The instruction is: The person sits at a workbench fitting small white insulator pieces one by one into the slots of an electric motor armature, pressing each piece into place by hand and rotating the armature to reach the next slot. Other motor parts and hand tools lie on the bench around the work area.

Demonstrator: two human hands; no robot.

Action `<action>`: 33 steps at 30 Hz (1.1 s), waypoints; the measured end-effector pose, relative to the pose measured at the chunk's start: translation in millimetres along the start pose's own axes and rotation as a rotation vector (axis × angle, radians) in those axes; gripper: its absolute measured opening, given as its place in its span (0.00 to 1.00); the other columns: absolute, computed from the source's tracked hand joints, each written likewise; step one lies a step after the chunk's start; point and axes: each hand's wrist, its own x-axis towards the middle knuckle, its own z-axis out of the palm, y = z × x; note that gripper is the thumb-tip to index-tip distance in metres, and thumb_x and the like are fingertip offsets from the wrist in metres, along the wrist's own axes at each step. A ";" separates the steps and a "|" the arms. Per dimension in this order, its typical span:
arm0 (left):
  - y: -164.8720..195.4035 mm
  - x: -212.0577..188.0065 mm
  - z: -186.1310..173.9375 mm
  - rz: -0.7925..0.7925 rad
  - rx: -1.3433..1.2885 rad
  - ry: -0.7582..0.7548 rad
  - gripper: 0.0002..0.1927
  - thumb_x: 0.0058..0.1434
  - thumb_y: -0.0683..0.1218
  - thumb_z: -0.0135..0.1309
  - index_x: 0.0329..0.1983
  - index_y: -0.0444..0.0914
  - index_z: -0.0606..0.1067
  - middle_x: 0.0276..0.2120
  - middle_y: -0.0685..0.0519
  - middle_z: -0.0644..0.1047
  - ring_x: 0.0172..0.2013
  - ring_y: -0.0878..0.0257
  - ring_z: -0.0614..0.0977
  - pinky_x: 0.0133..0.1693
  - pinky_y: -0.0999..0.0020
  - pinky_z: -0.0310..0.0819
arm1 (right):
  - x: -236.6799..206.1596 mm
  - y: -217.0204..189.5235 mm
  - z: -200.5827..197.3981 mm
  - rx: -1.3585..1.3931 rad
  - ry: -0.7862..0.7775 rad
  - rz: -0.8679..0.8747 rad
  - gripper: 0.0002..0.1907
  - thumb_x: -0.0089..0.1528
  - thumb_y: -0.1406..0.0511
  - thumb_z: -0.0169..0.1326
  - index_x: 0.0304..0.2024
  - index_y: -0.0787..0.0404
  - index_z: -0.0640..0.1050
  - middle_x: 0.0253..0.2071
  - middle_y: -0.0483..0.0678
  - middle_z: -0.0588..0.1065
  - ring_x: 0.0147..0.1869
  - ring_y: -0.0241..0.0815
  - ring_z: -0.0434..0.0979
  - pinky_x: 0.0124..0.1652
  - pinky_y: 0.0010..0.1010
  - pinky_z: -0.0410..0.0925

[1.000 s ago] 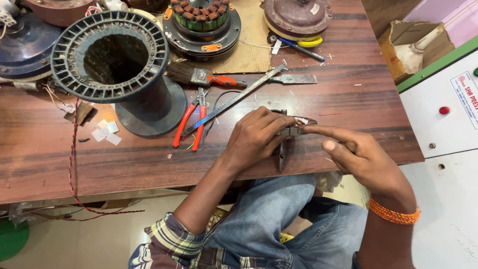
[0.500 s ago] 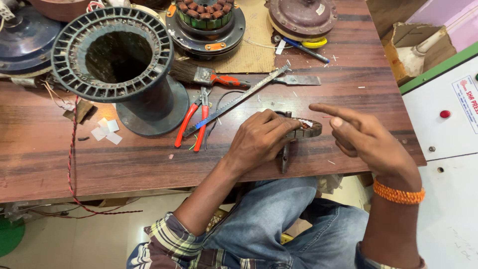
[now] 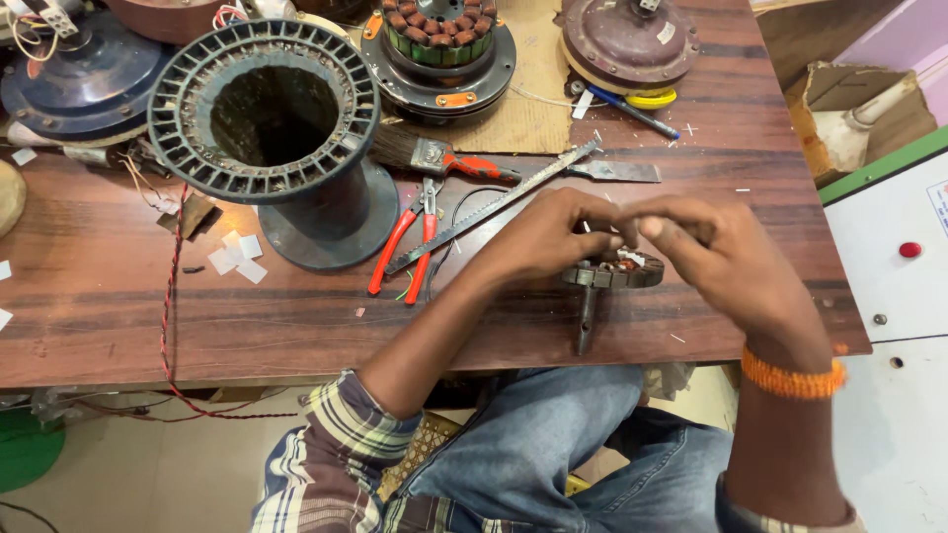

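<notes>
Since the earlier frames, both hands are closing in together over the small round stator (image 3: 614, 273), the right hand (image 3: 716, 252) having swung across from the side until its fingertips are meeting those of the left hand (image 3: 543, 237). Each hand is curling its fingers, pinching at the top of the stator; what, if anything, is caught between the fingertips is too blurred to tell. That stator is sitting on its shaft (image 3: 586, 318) near the front edge of the wooden surface (image 3: 197, 326). Just left of the hands, red-handled pliers (image 3: 407, 247) are lying beside a long metal blade (image 3: 494, 207) and a paintbrush (image 3: 434, 158). Farther left, a large black slotted spool (image 3: 265, 109) is standing upright, with small white paper pieces (image 3: 237, 257) lying at its base.
</notes>
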 end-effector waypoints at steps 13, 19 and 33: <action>8.1 -9.6 -23.5 0.237 0.446 -0.066 0.13 0.55 0.40 0.62 0.44 0.43 0.84 0.38 0.52 0.85 0.38 0.58 0.87 0.41 0.64 0.79 | -81.2 7.8 86.4 -0.085 0.359 0.306 0.08 0.63 0.63 0.60 0.41 0.60 0.84 0.20 0.45 0.73 0.23 0.30 0.64 0.25 0.27 0.60; 7.1 -9.2 -25.0 0.337 0.498 -0.091 0.13 0.56 0.40 0.61 0.45 0.44 0.84 0.37 0.51 0.84 0.37 0.57 0.86 0.39 0.64 0.77 | -86.6 6.0 106.9 -0.039 0.440 0.213 0.09 0.63 0.63 0.59 0.42 0.59 0.85 0.30 0.49 0.82 0.29 0.33 0.78 0.31 0.27 0.68; 3.0 -5.2 -24.5 0.337 0.477 -0.108 0.14 0.56 0.40 0.61 0.45 0.45 0.84 0.36 0.53 0.85 0.37 0.60 0.87 0.40 0.65 0.79 | -103.7 38.7 121.8 0.143 0.478 0.279 0.11 0.65 0.62 0.58 0.44 0.62 0.85 0.34 0.49 0.84 0.37 0.32 0.78 0.39 0.26 0.70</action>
